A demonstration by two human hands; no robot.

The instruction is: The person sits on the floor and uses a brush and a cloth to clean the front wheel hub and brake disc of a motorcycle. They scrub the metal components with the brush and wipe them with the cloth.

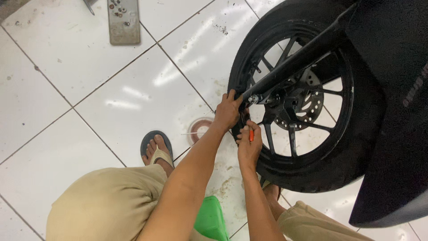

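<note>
Head view: small orange-handled tool [251, 135] sits in the right hand [248, 147], fingers pinched round the handle, tip aimed up toward the lower end of the black fork leg [294, 62], just beside the shiny axle bolt [253, 98]. Tool's working end is hidden behind the hands, so can't tell what kind it is. Left hand [228, 111] is just above, fingers curled and pressed onto the tyre's edge [238, 76] next to the axle, apparently bracing the black spoked wheel [290, 111]. Brake disc [307, 105] w/ drilled holes sits at the hub, right of both hands.

To do this well, I'd judge: keep left hand firm so the wheel doesn't roll, keep the tool square to the fastener, and keep knuckles off the disc edge and spokes in case it slips.

Outward: wheel stands on white tiled floor [133, 89], smudged w/ grime near the tyre. Small round tin lid or dish [199, 129] lies on the floor left of the hands; grey tray w/ small screws [123, 20] near the floor's top edge. Green stool [211, 218] under the person, sandalled foot [157, 149] on the tile, tan shorts [107, 201] at bottom. Black bodywork [397, 89] fills the right side.
</note>
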